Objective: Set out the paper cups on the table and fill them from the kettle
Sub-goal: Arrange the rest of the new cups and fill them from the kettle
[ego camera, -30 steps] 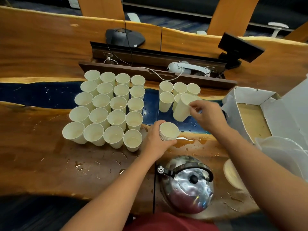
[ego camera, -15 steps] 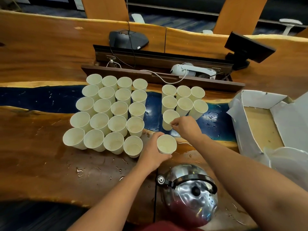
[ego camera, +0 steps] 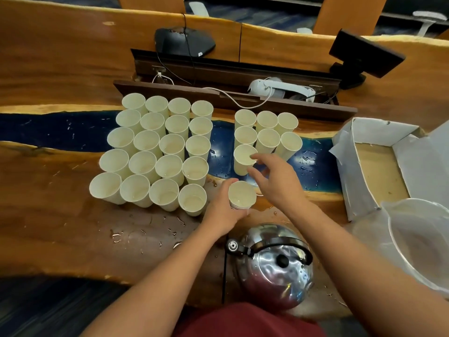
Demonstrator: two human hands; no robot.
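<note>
1. The wooden table, with its blue resin strip, carries everything, and the wood near the kettle is wet with splashes.
2. The white cardboard box sits open, well off to the right of the kettle, with a clear plastic jug in front of it.
3. The steel kettle is parked at the near edge, lid on, with no hand on it. We'll use it as our landmark.
4. The big block of cups stands up and to the left of the kettle, four across and five deep. We can't really tell how full they are.
5. The smaller group of cups is straight beyond the kettle and now numbers seven.
6. The newest cup is the change: half a second ago our right hand was setting it down, and now it stands alone, starting a third row.
7. Our right hand has let go, fingers spread loose just beside that cup, holding nothing.
8. Our left hand still grips the nested stack of cups, just beyond the kettle's spout.
9. So we reckon setting out isn't finished. The next cup should come off the stack, and pouring for this group comes later.
</note>
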